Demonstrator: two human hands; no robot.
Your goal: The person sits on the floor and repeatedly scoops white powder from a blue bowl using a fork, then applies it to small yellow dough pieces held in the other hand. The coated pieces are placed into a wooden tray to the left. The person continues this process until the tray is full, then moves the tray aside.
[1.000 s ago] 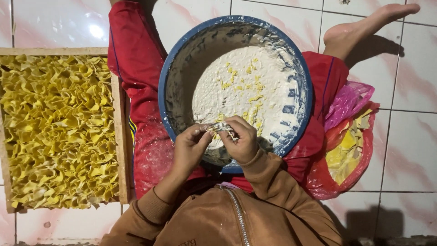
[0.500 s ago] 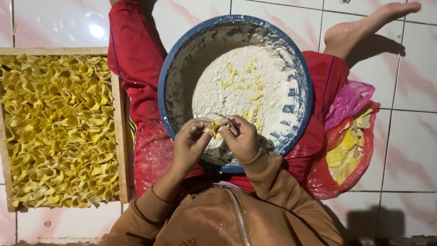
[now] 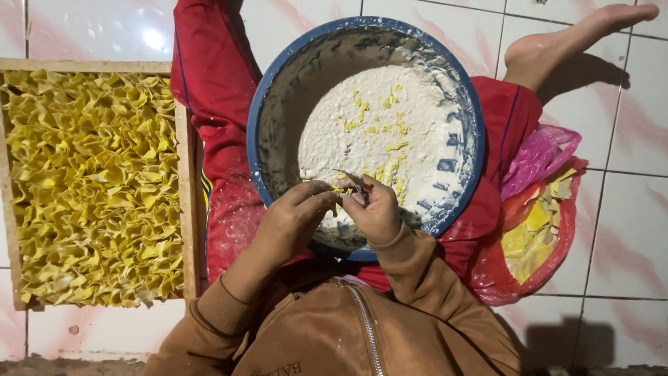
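Fingers (image 3: 327, 198) of both hands pinch a yellow dough piece (image 3: 342, 189) over the floured bowl (image 3: 278, 90).

Bowl (image 3: 278, 90) sits on lap at center, flour (image 3: 376, 132) in it. Both hands (image 3: 334, 209) at bowl's 6 o'clock. Tray (image 3: 184, 181) w/ folded dough (image 3: 90, 188) at 9. Plastic bags (image 3: 536, 230) at 4.

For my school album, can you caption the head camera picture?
Both hands, left hand and right hand, pinch a small yellow dough piece over a floury round blue bowl.
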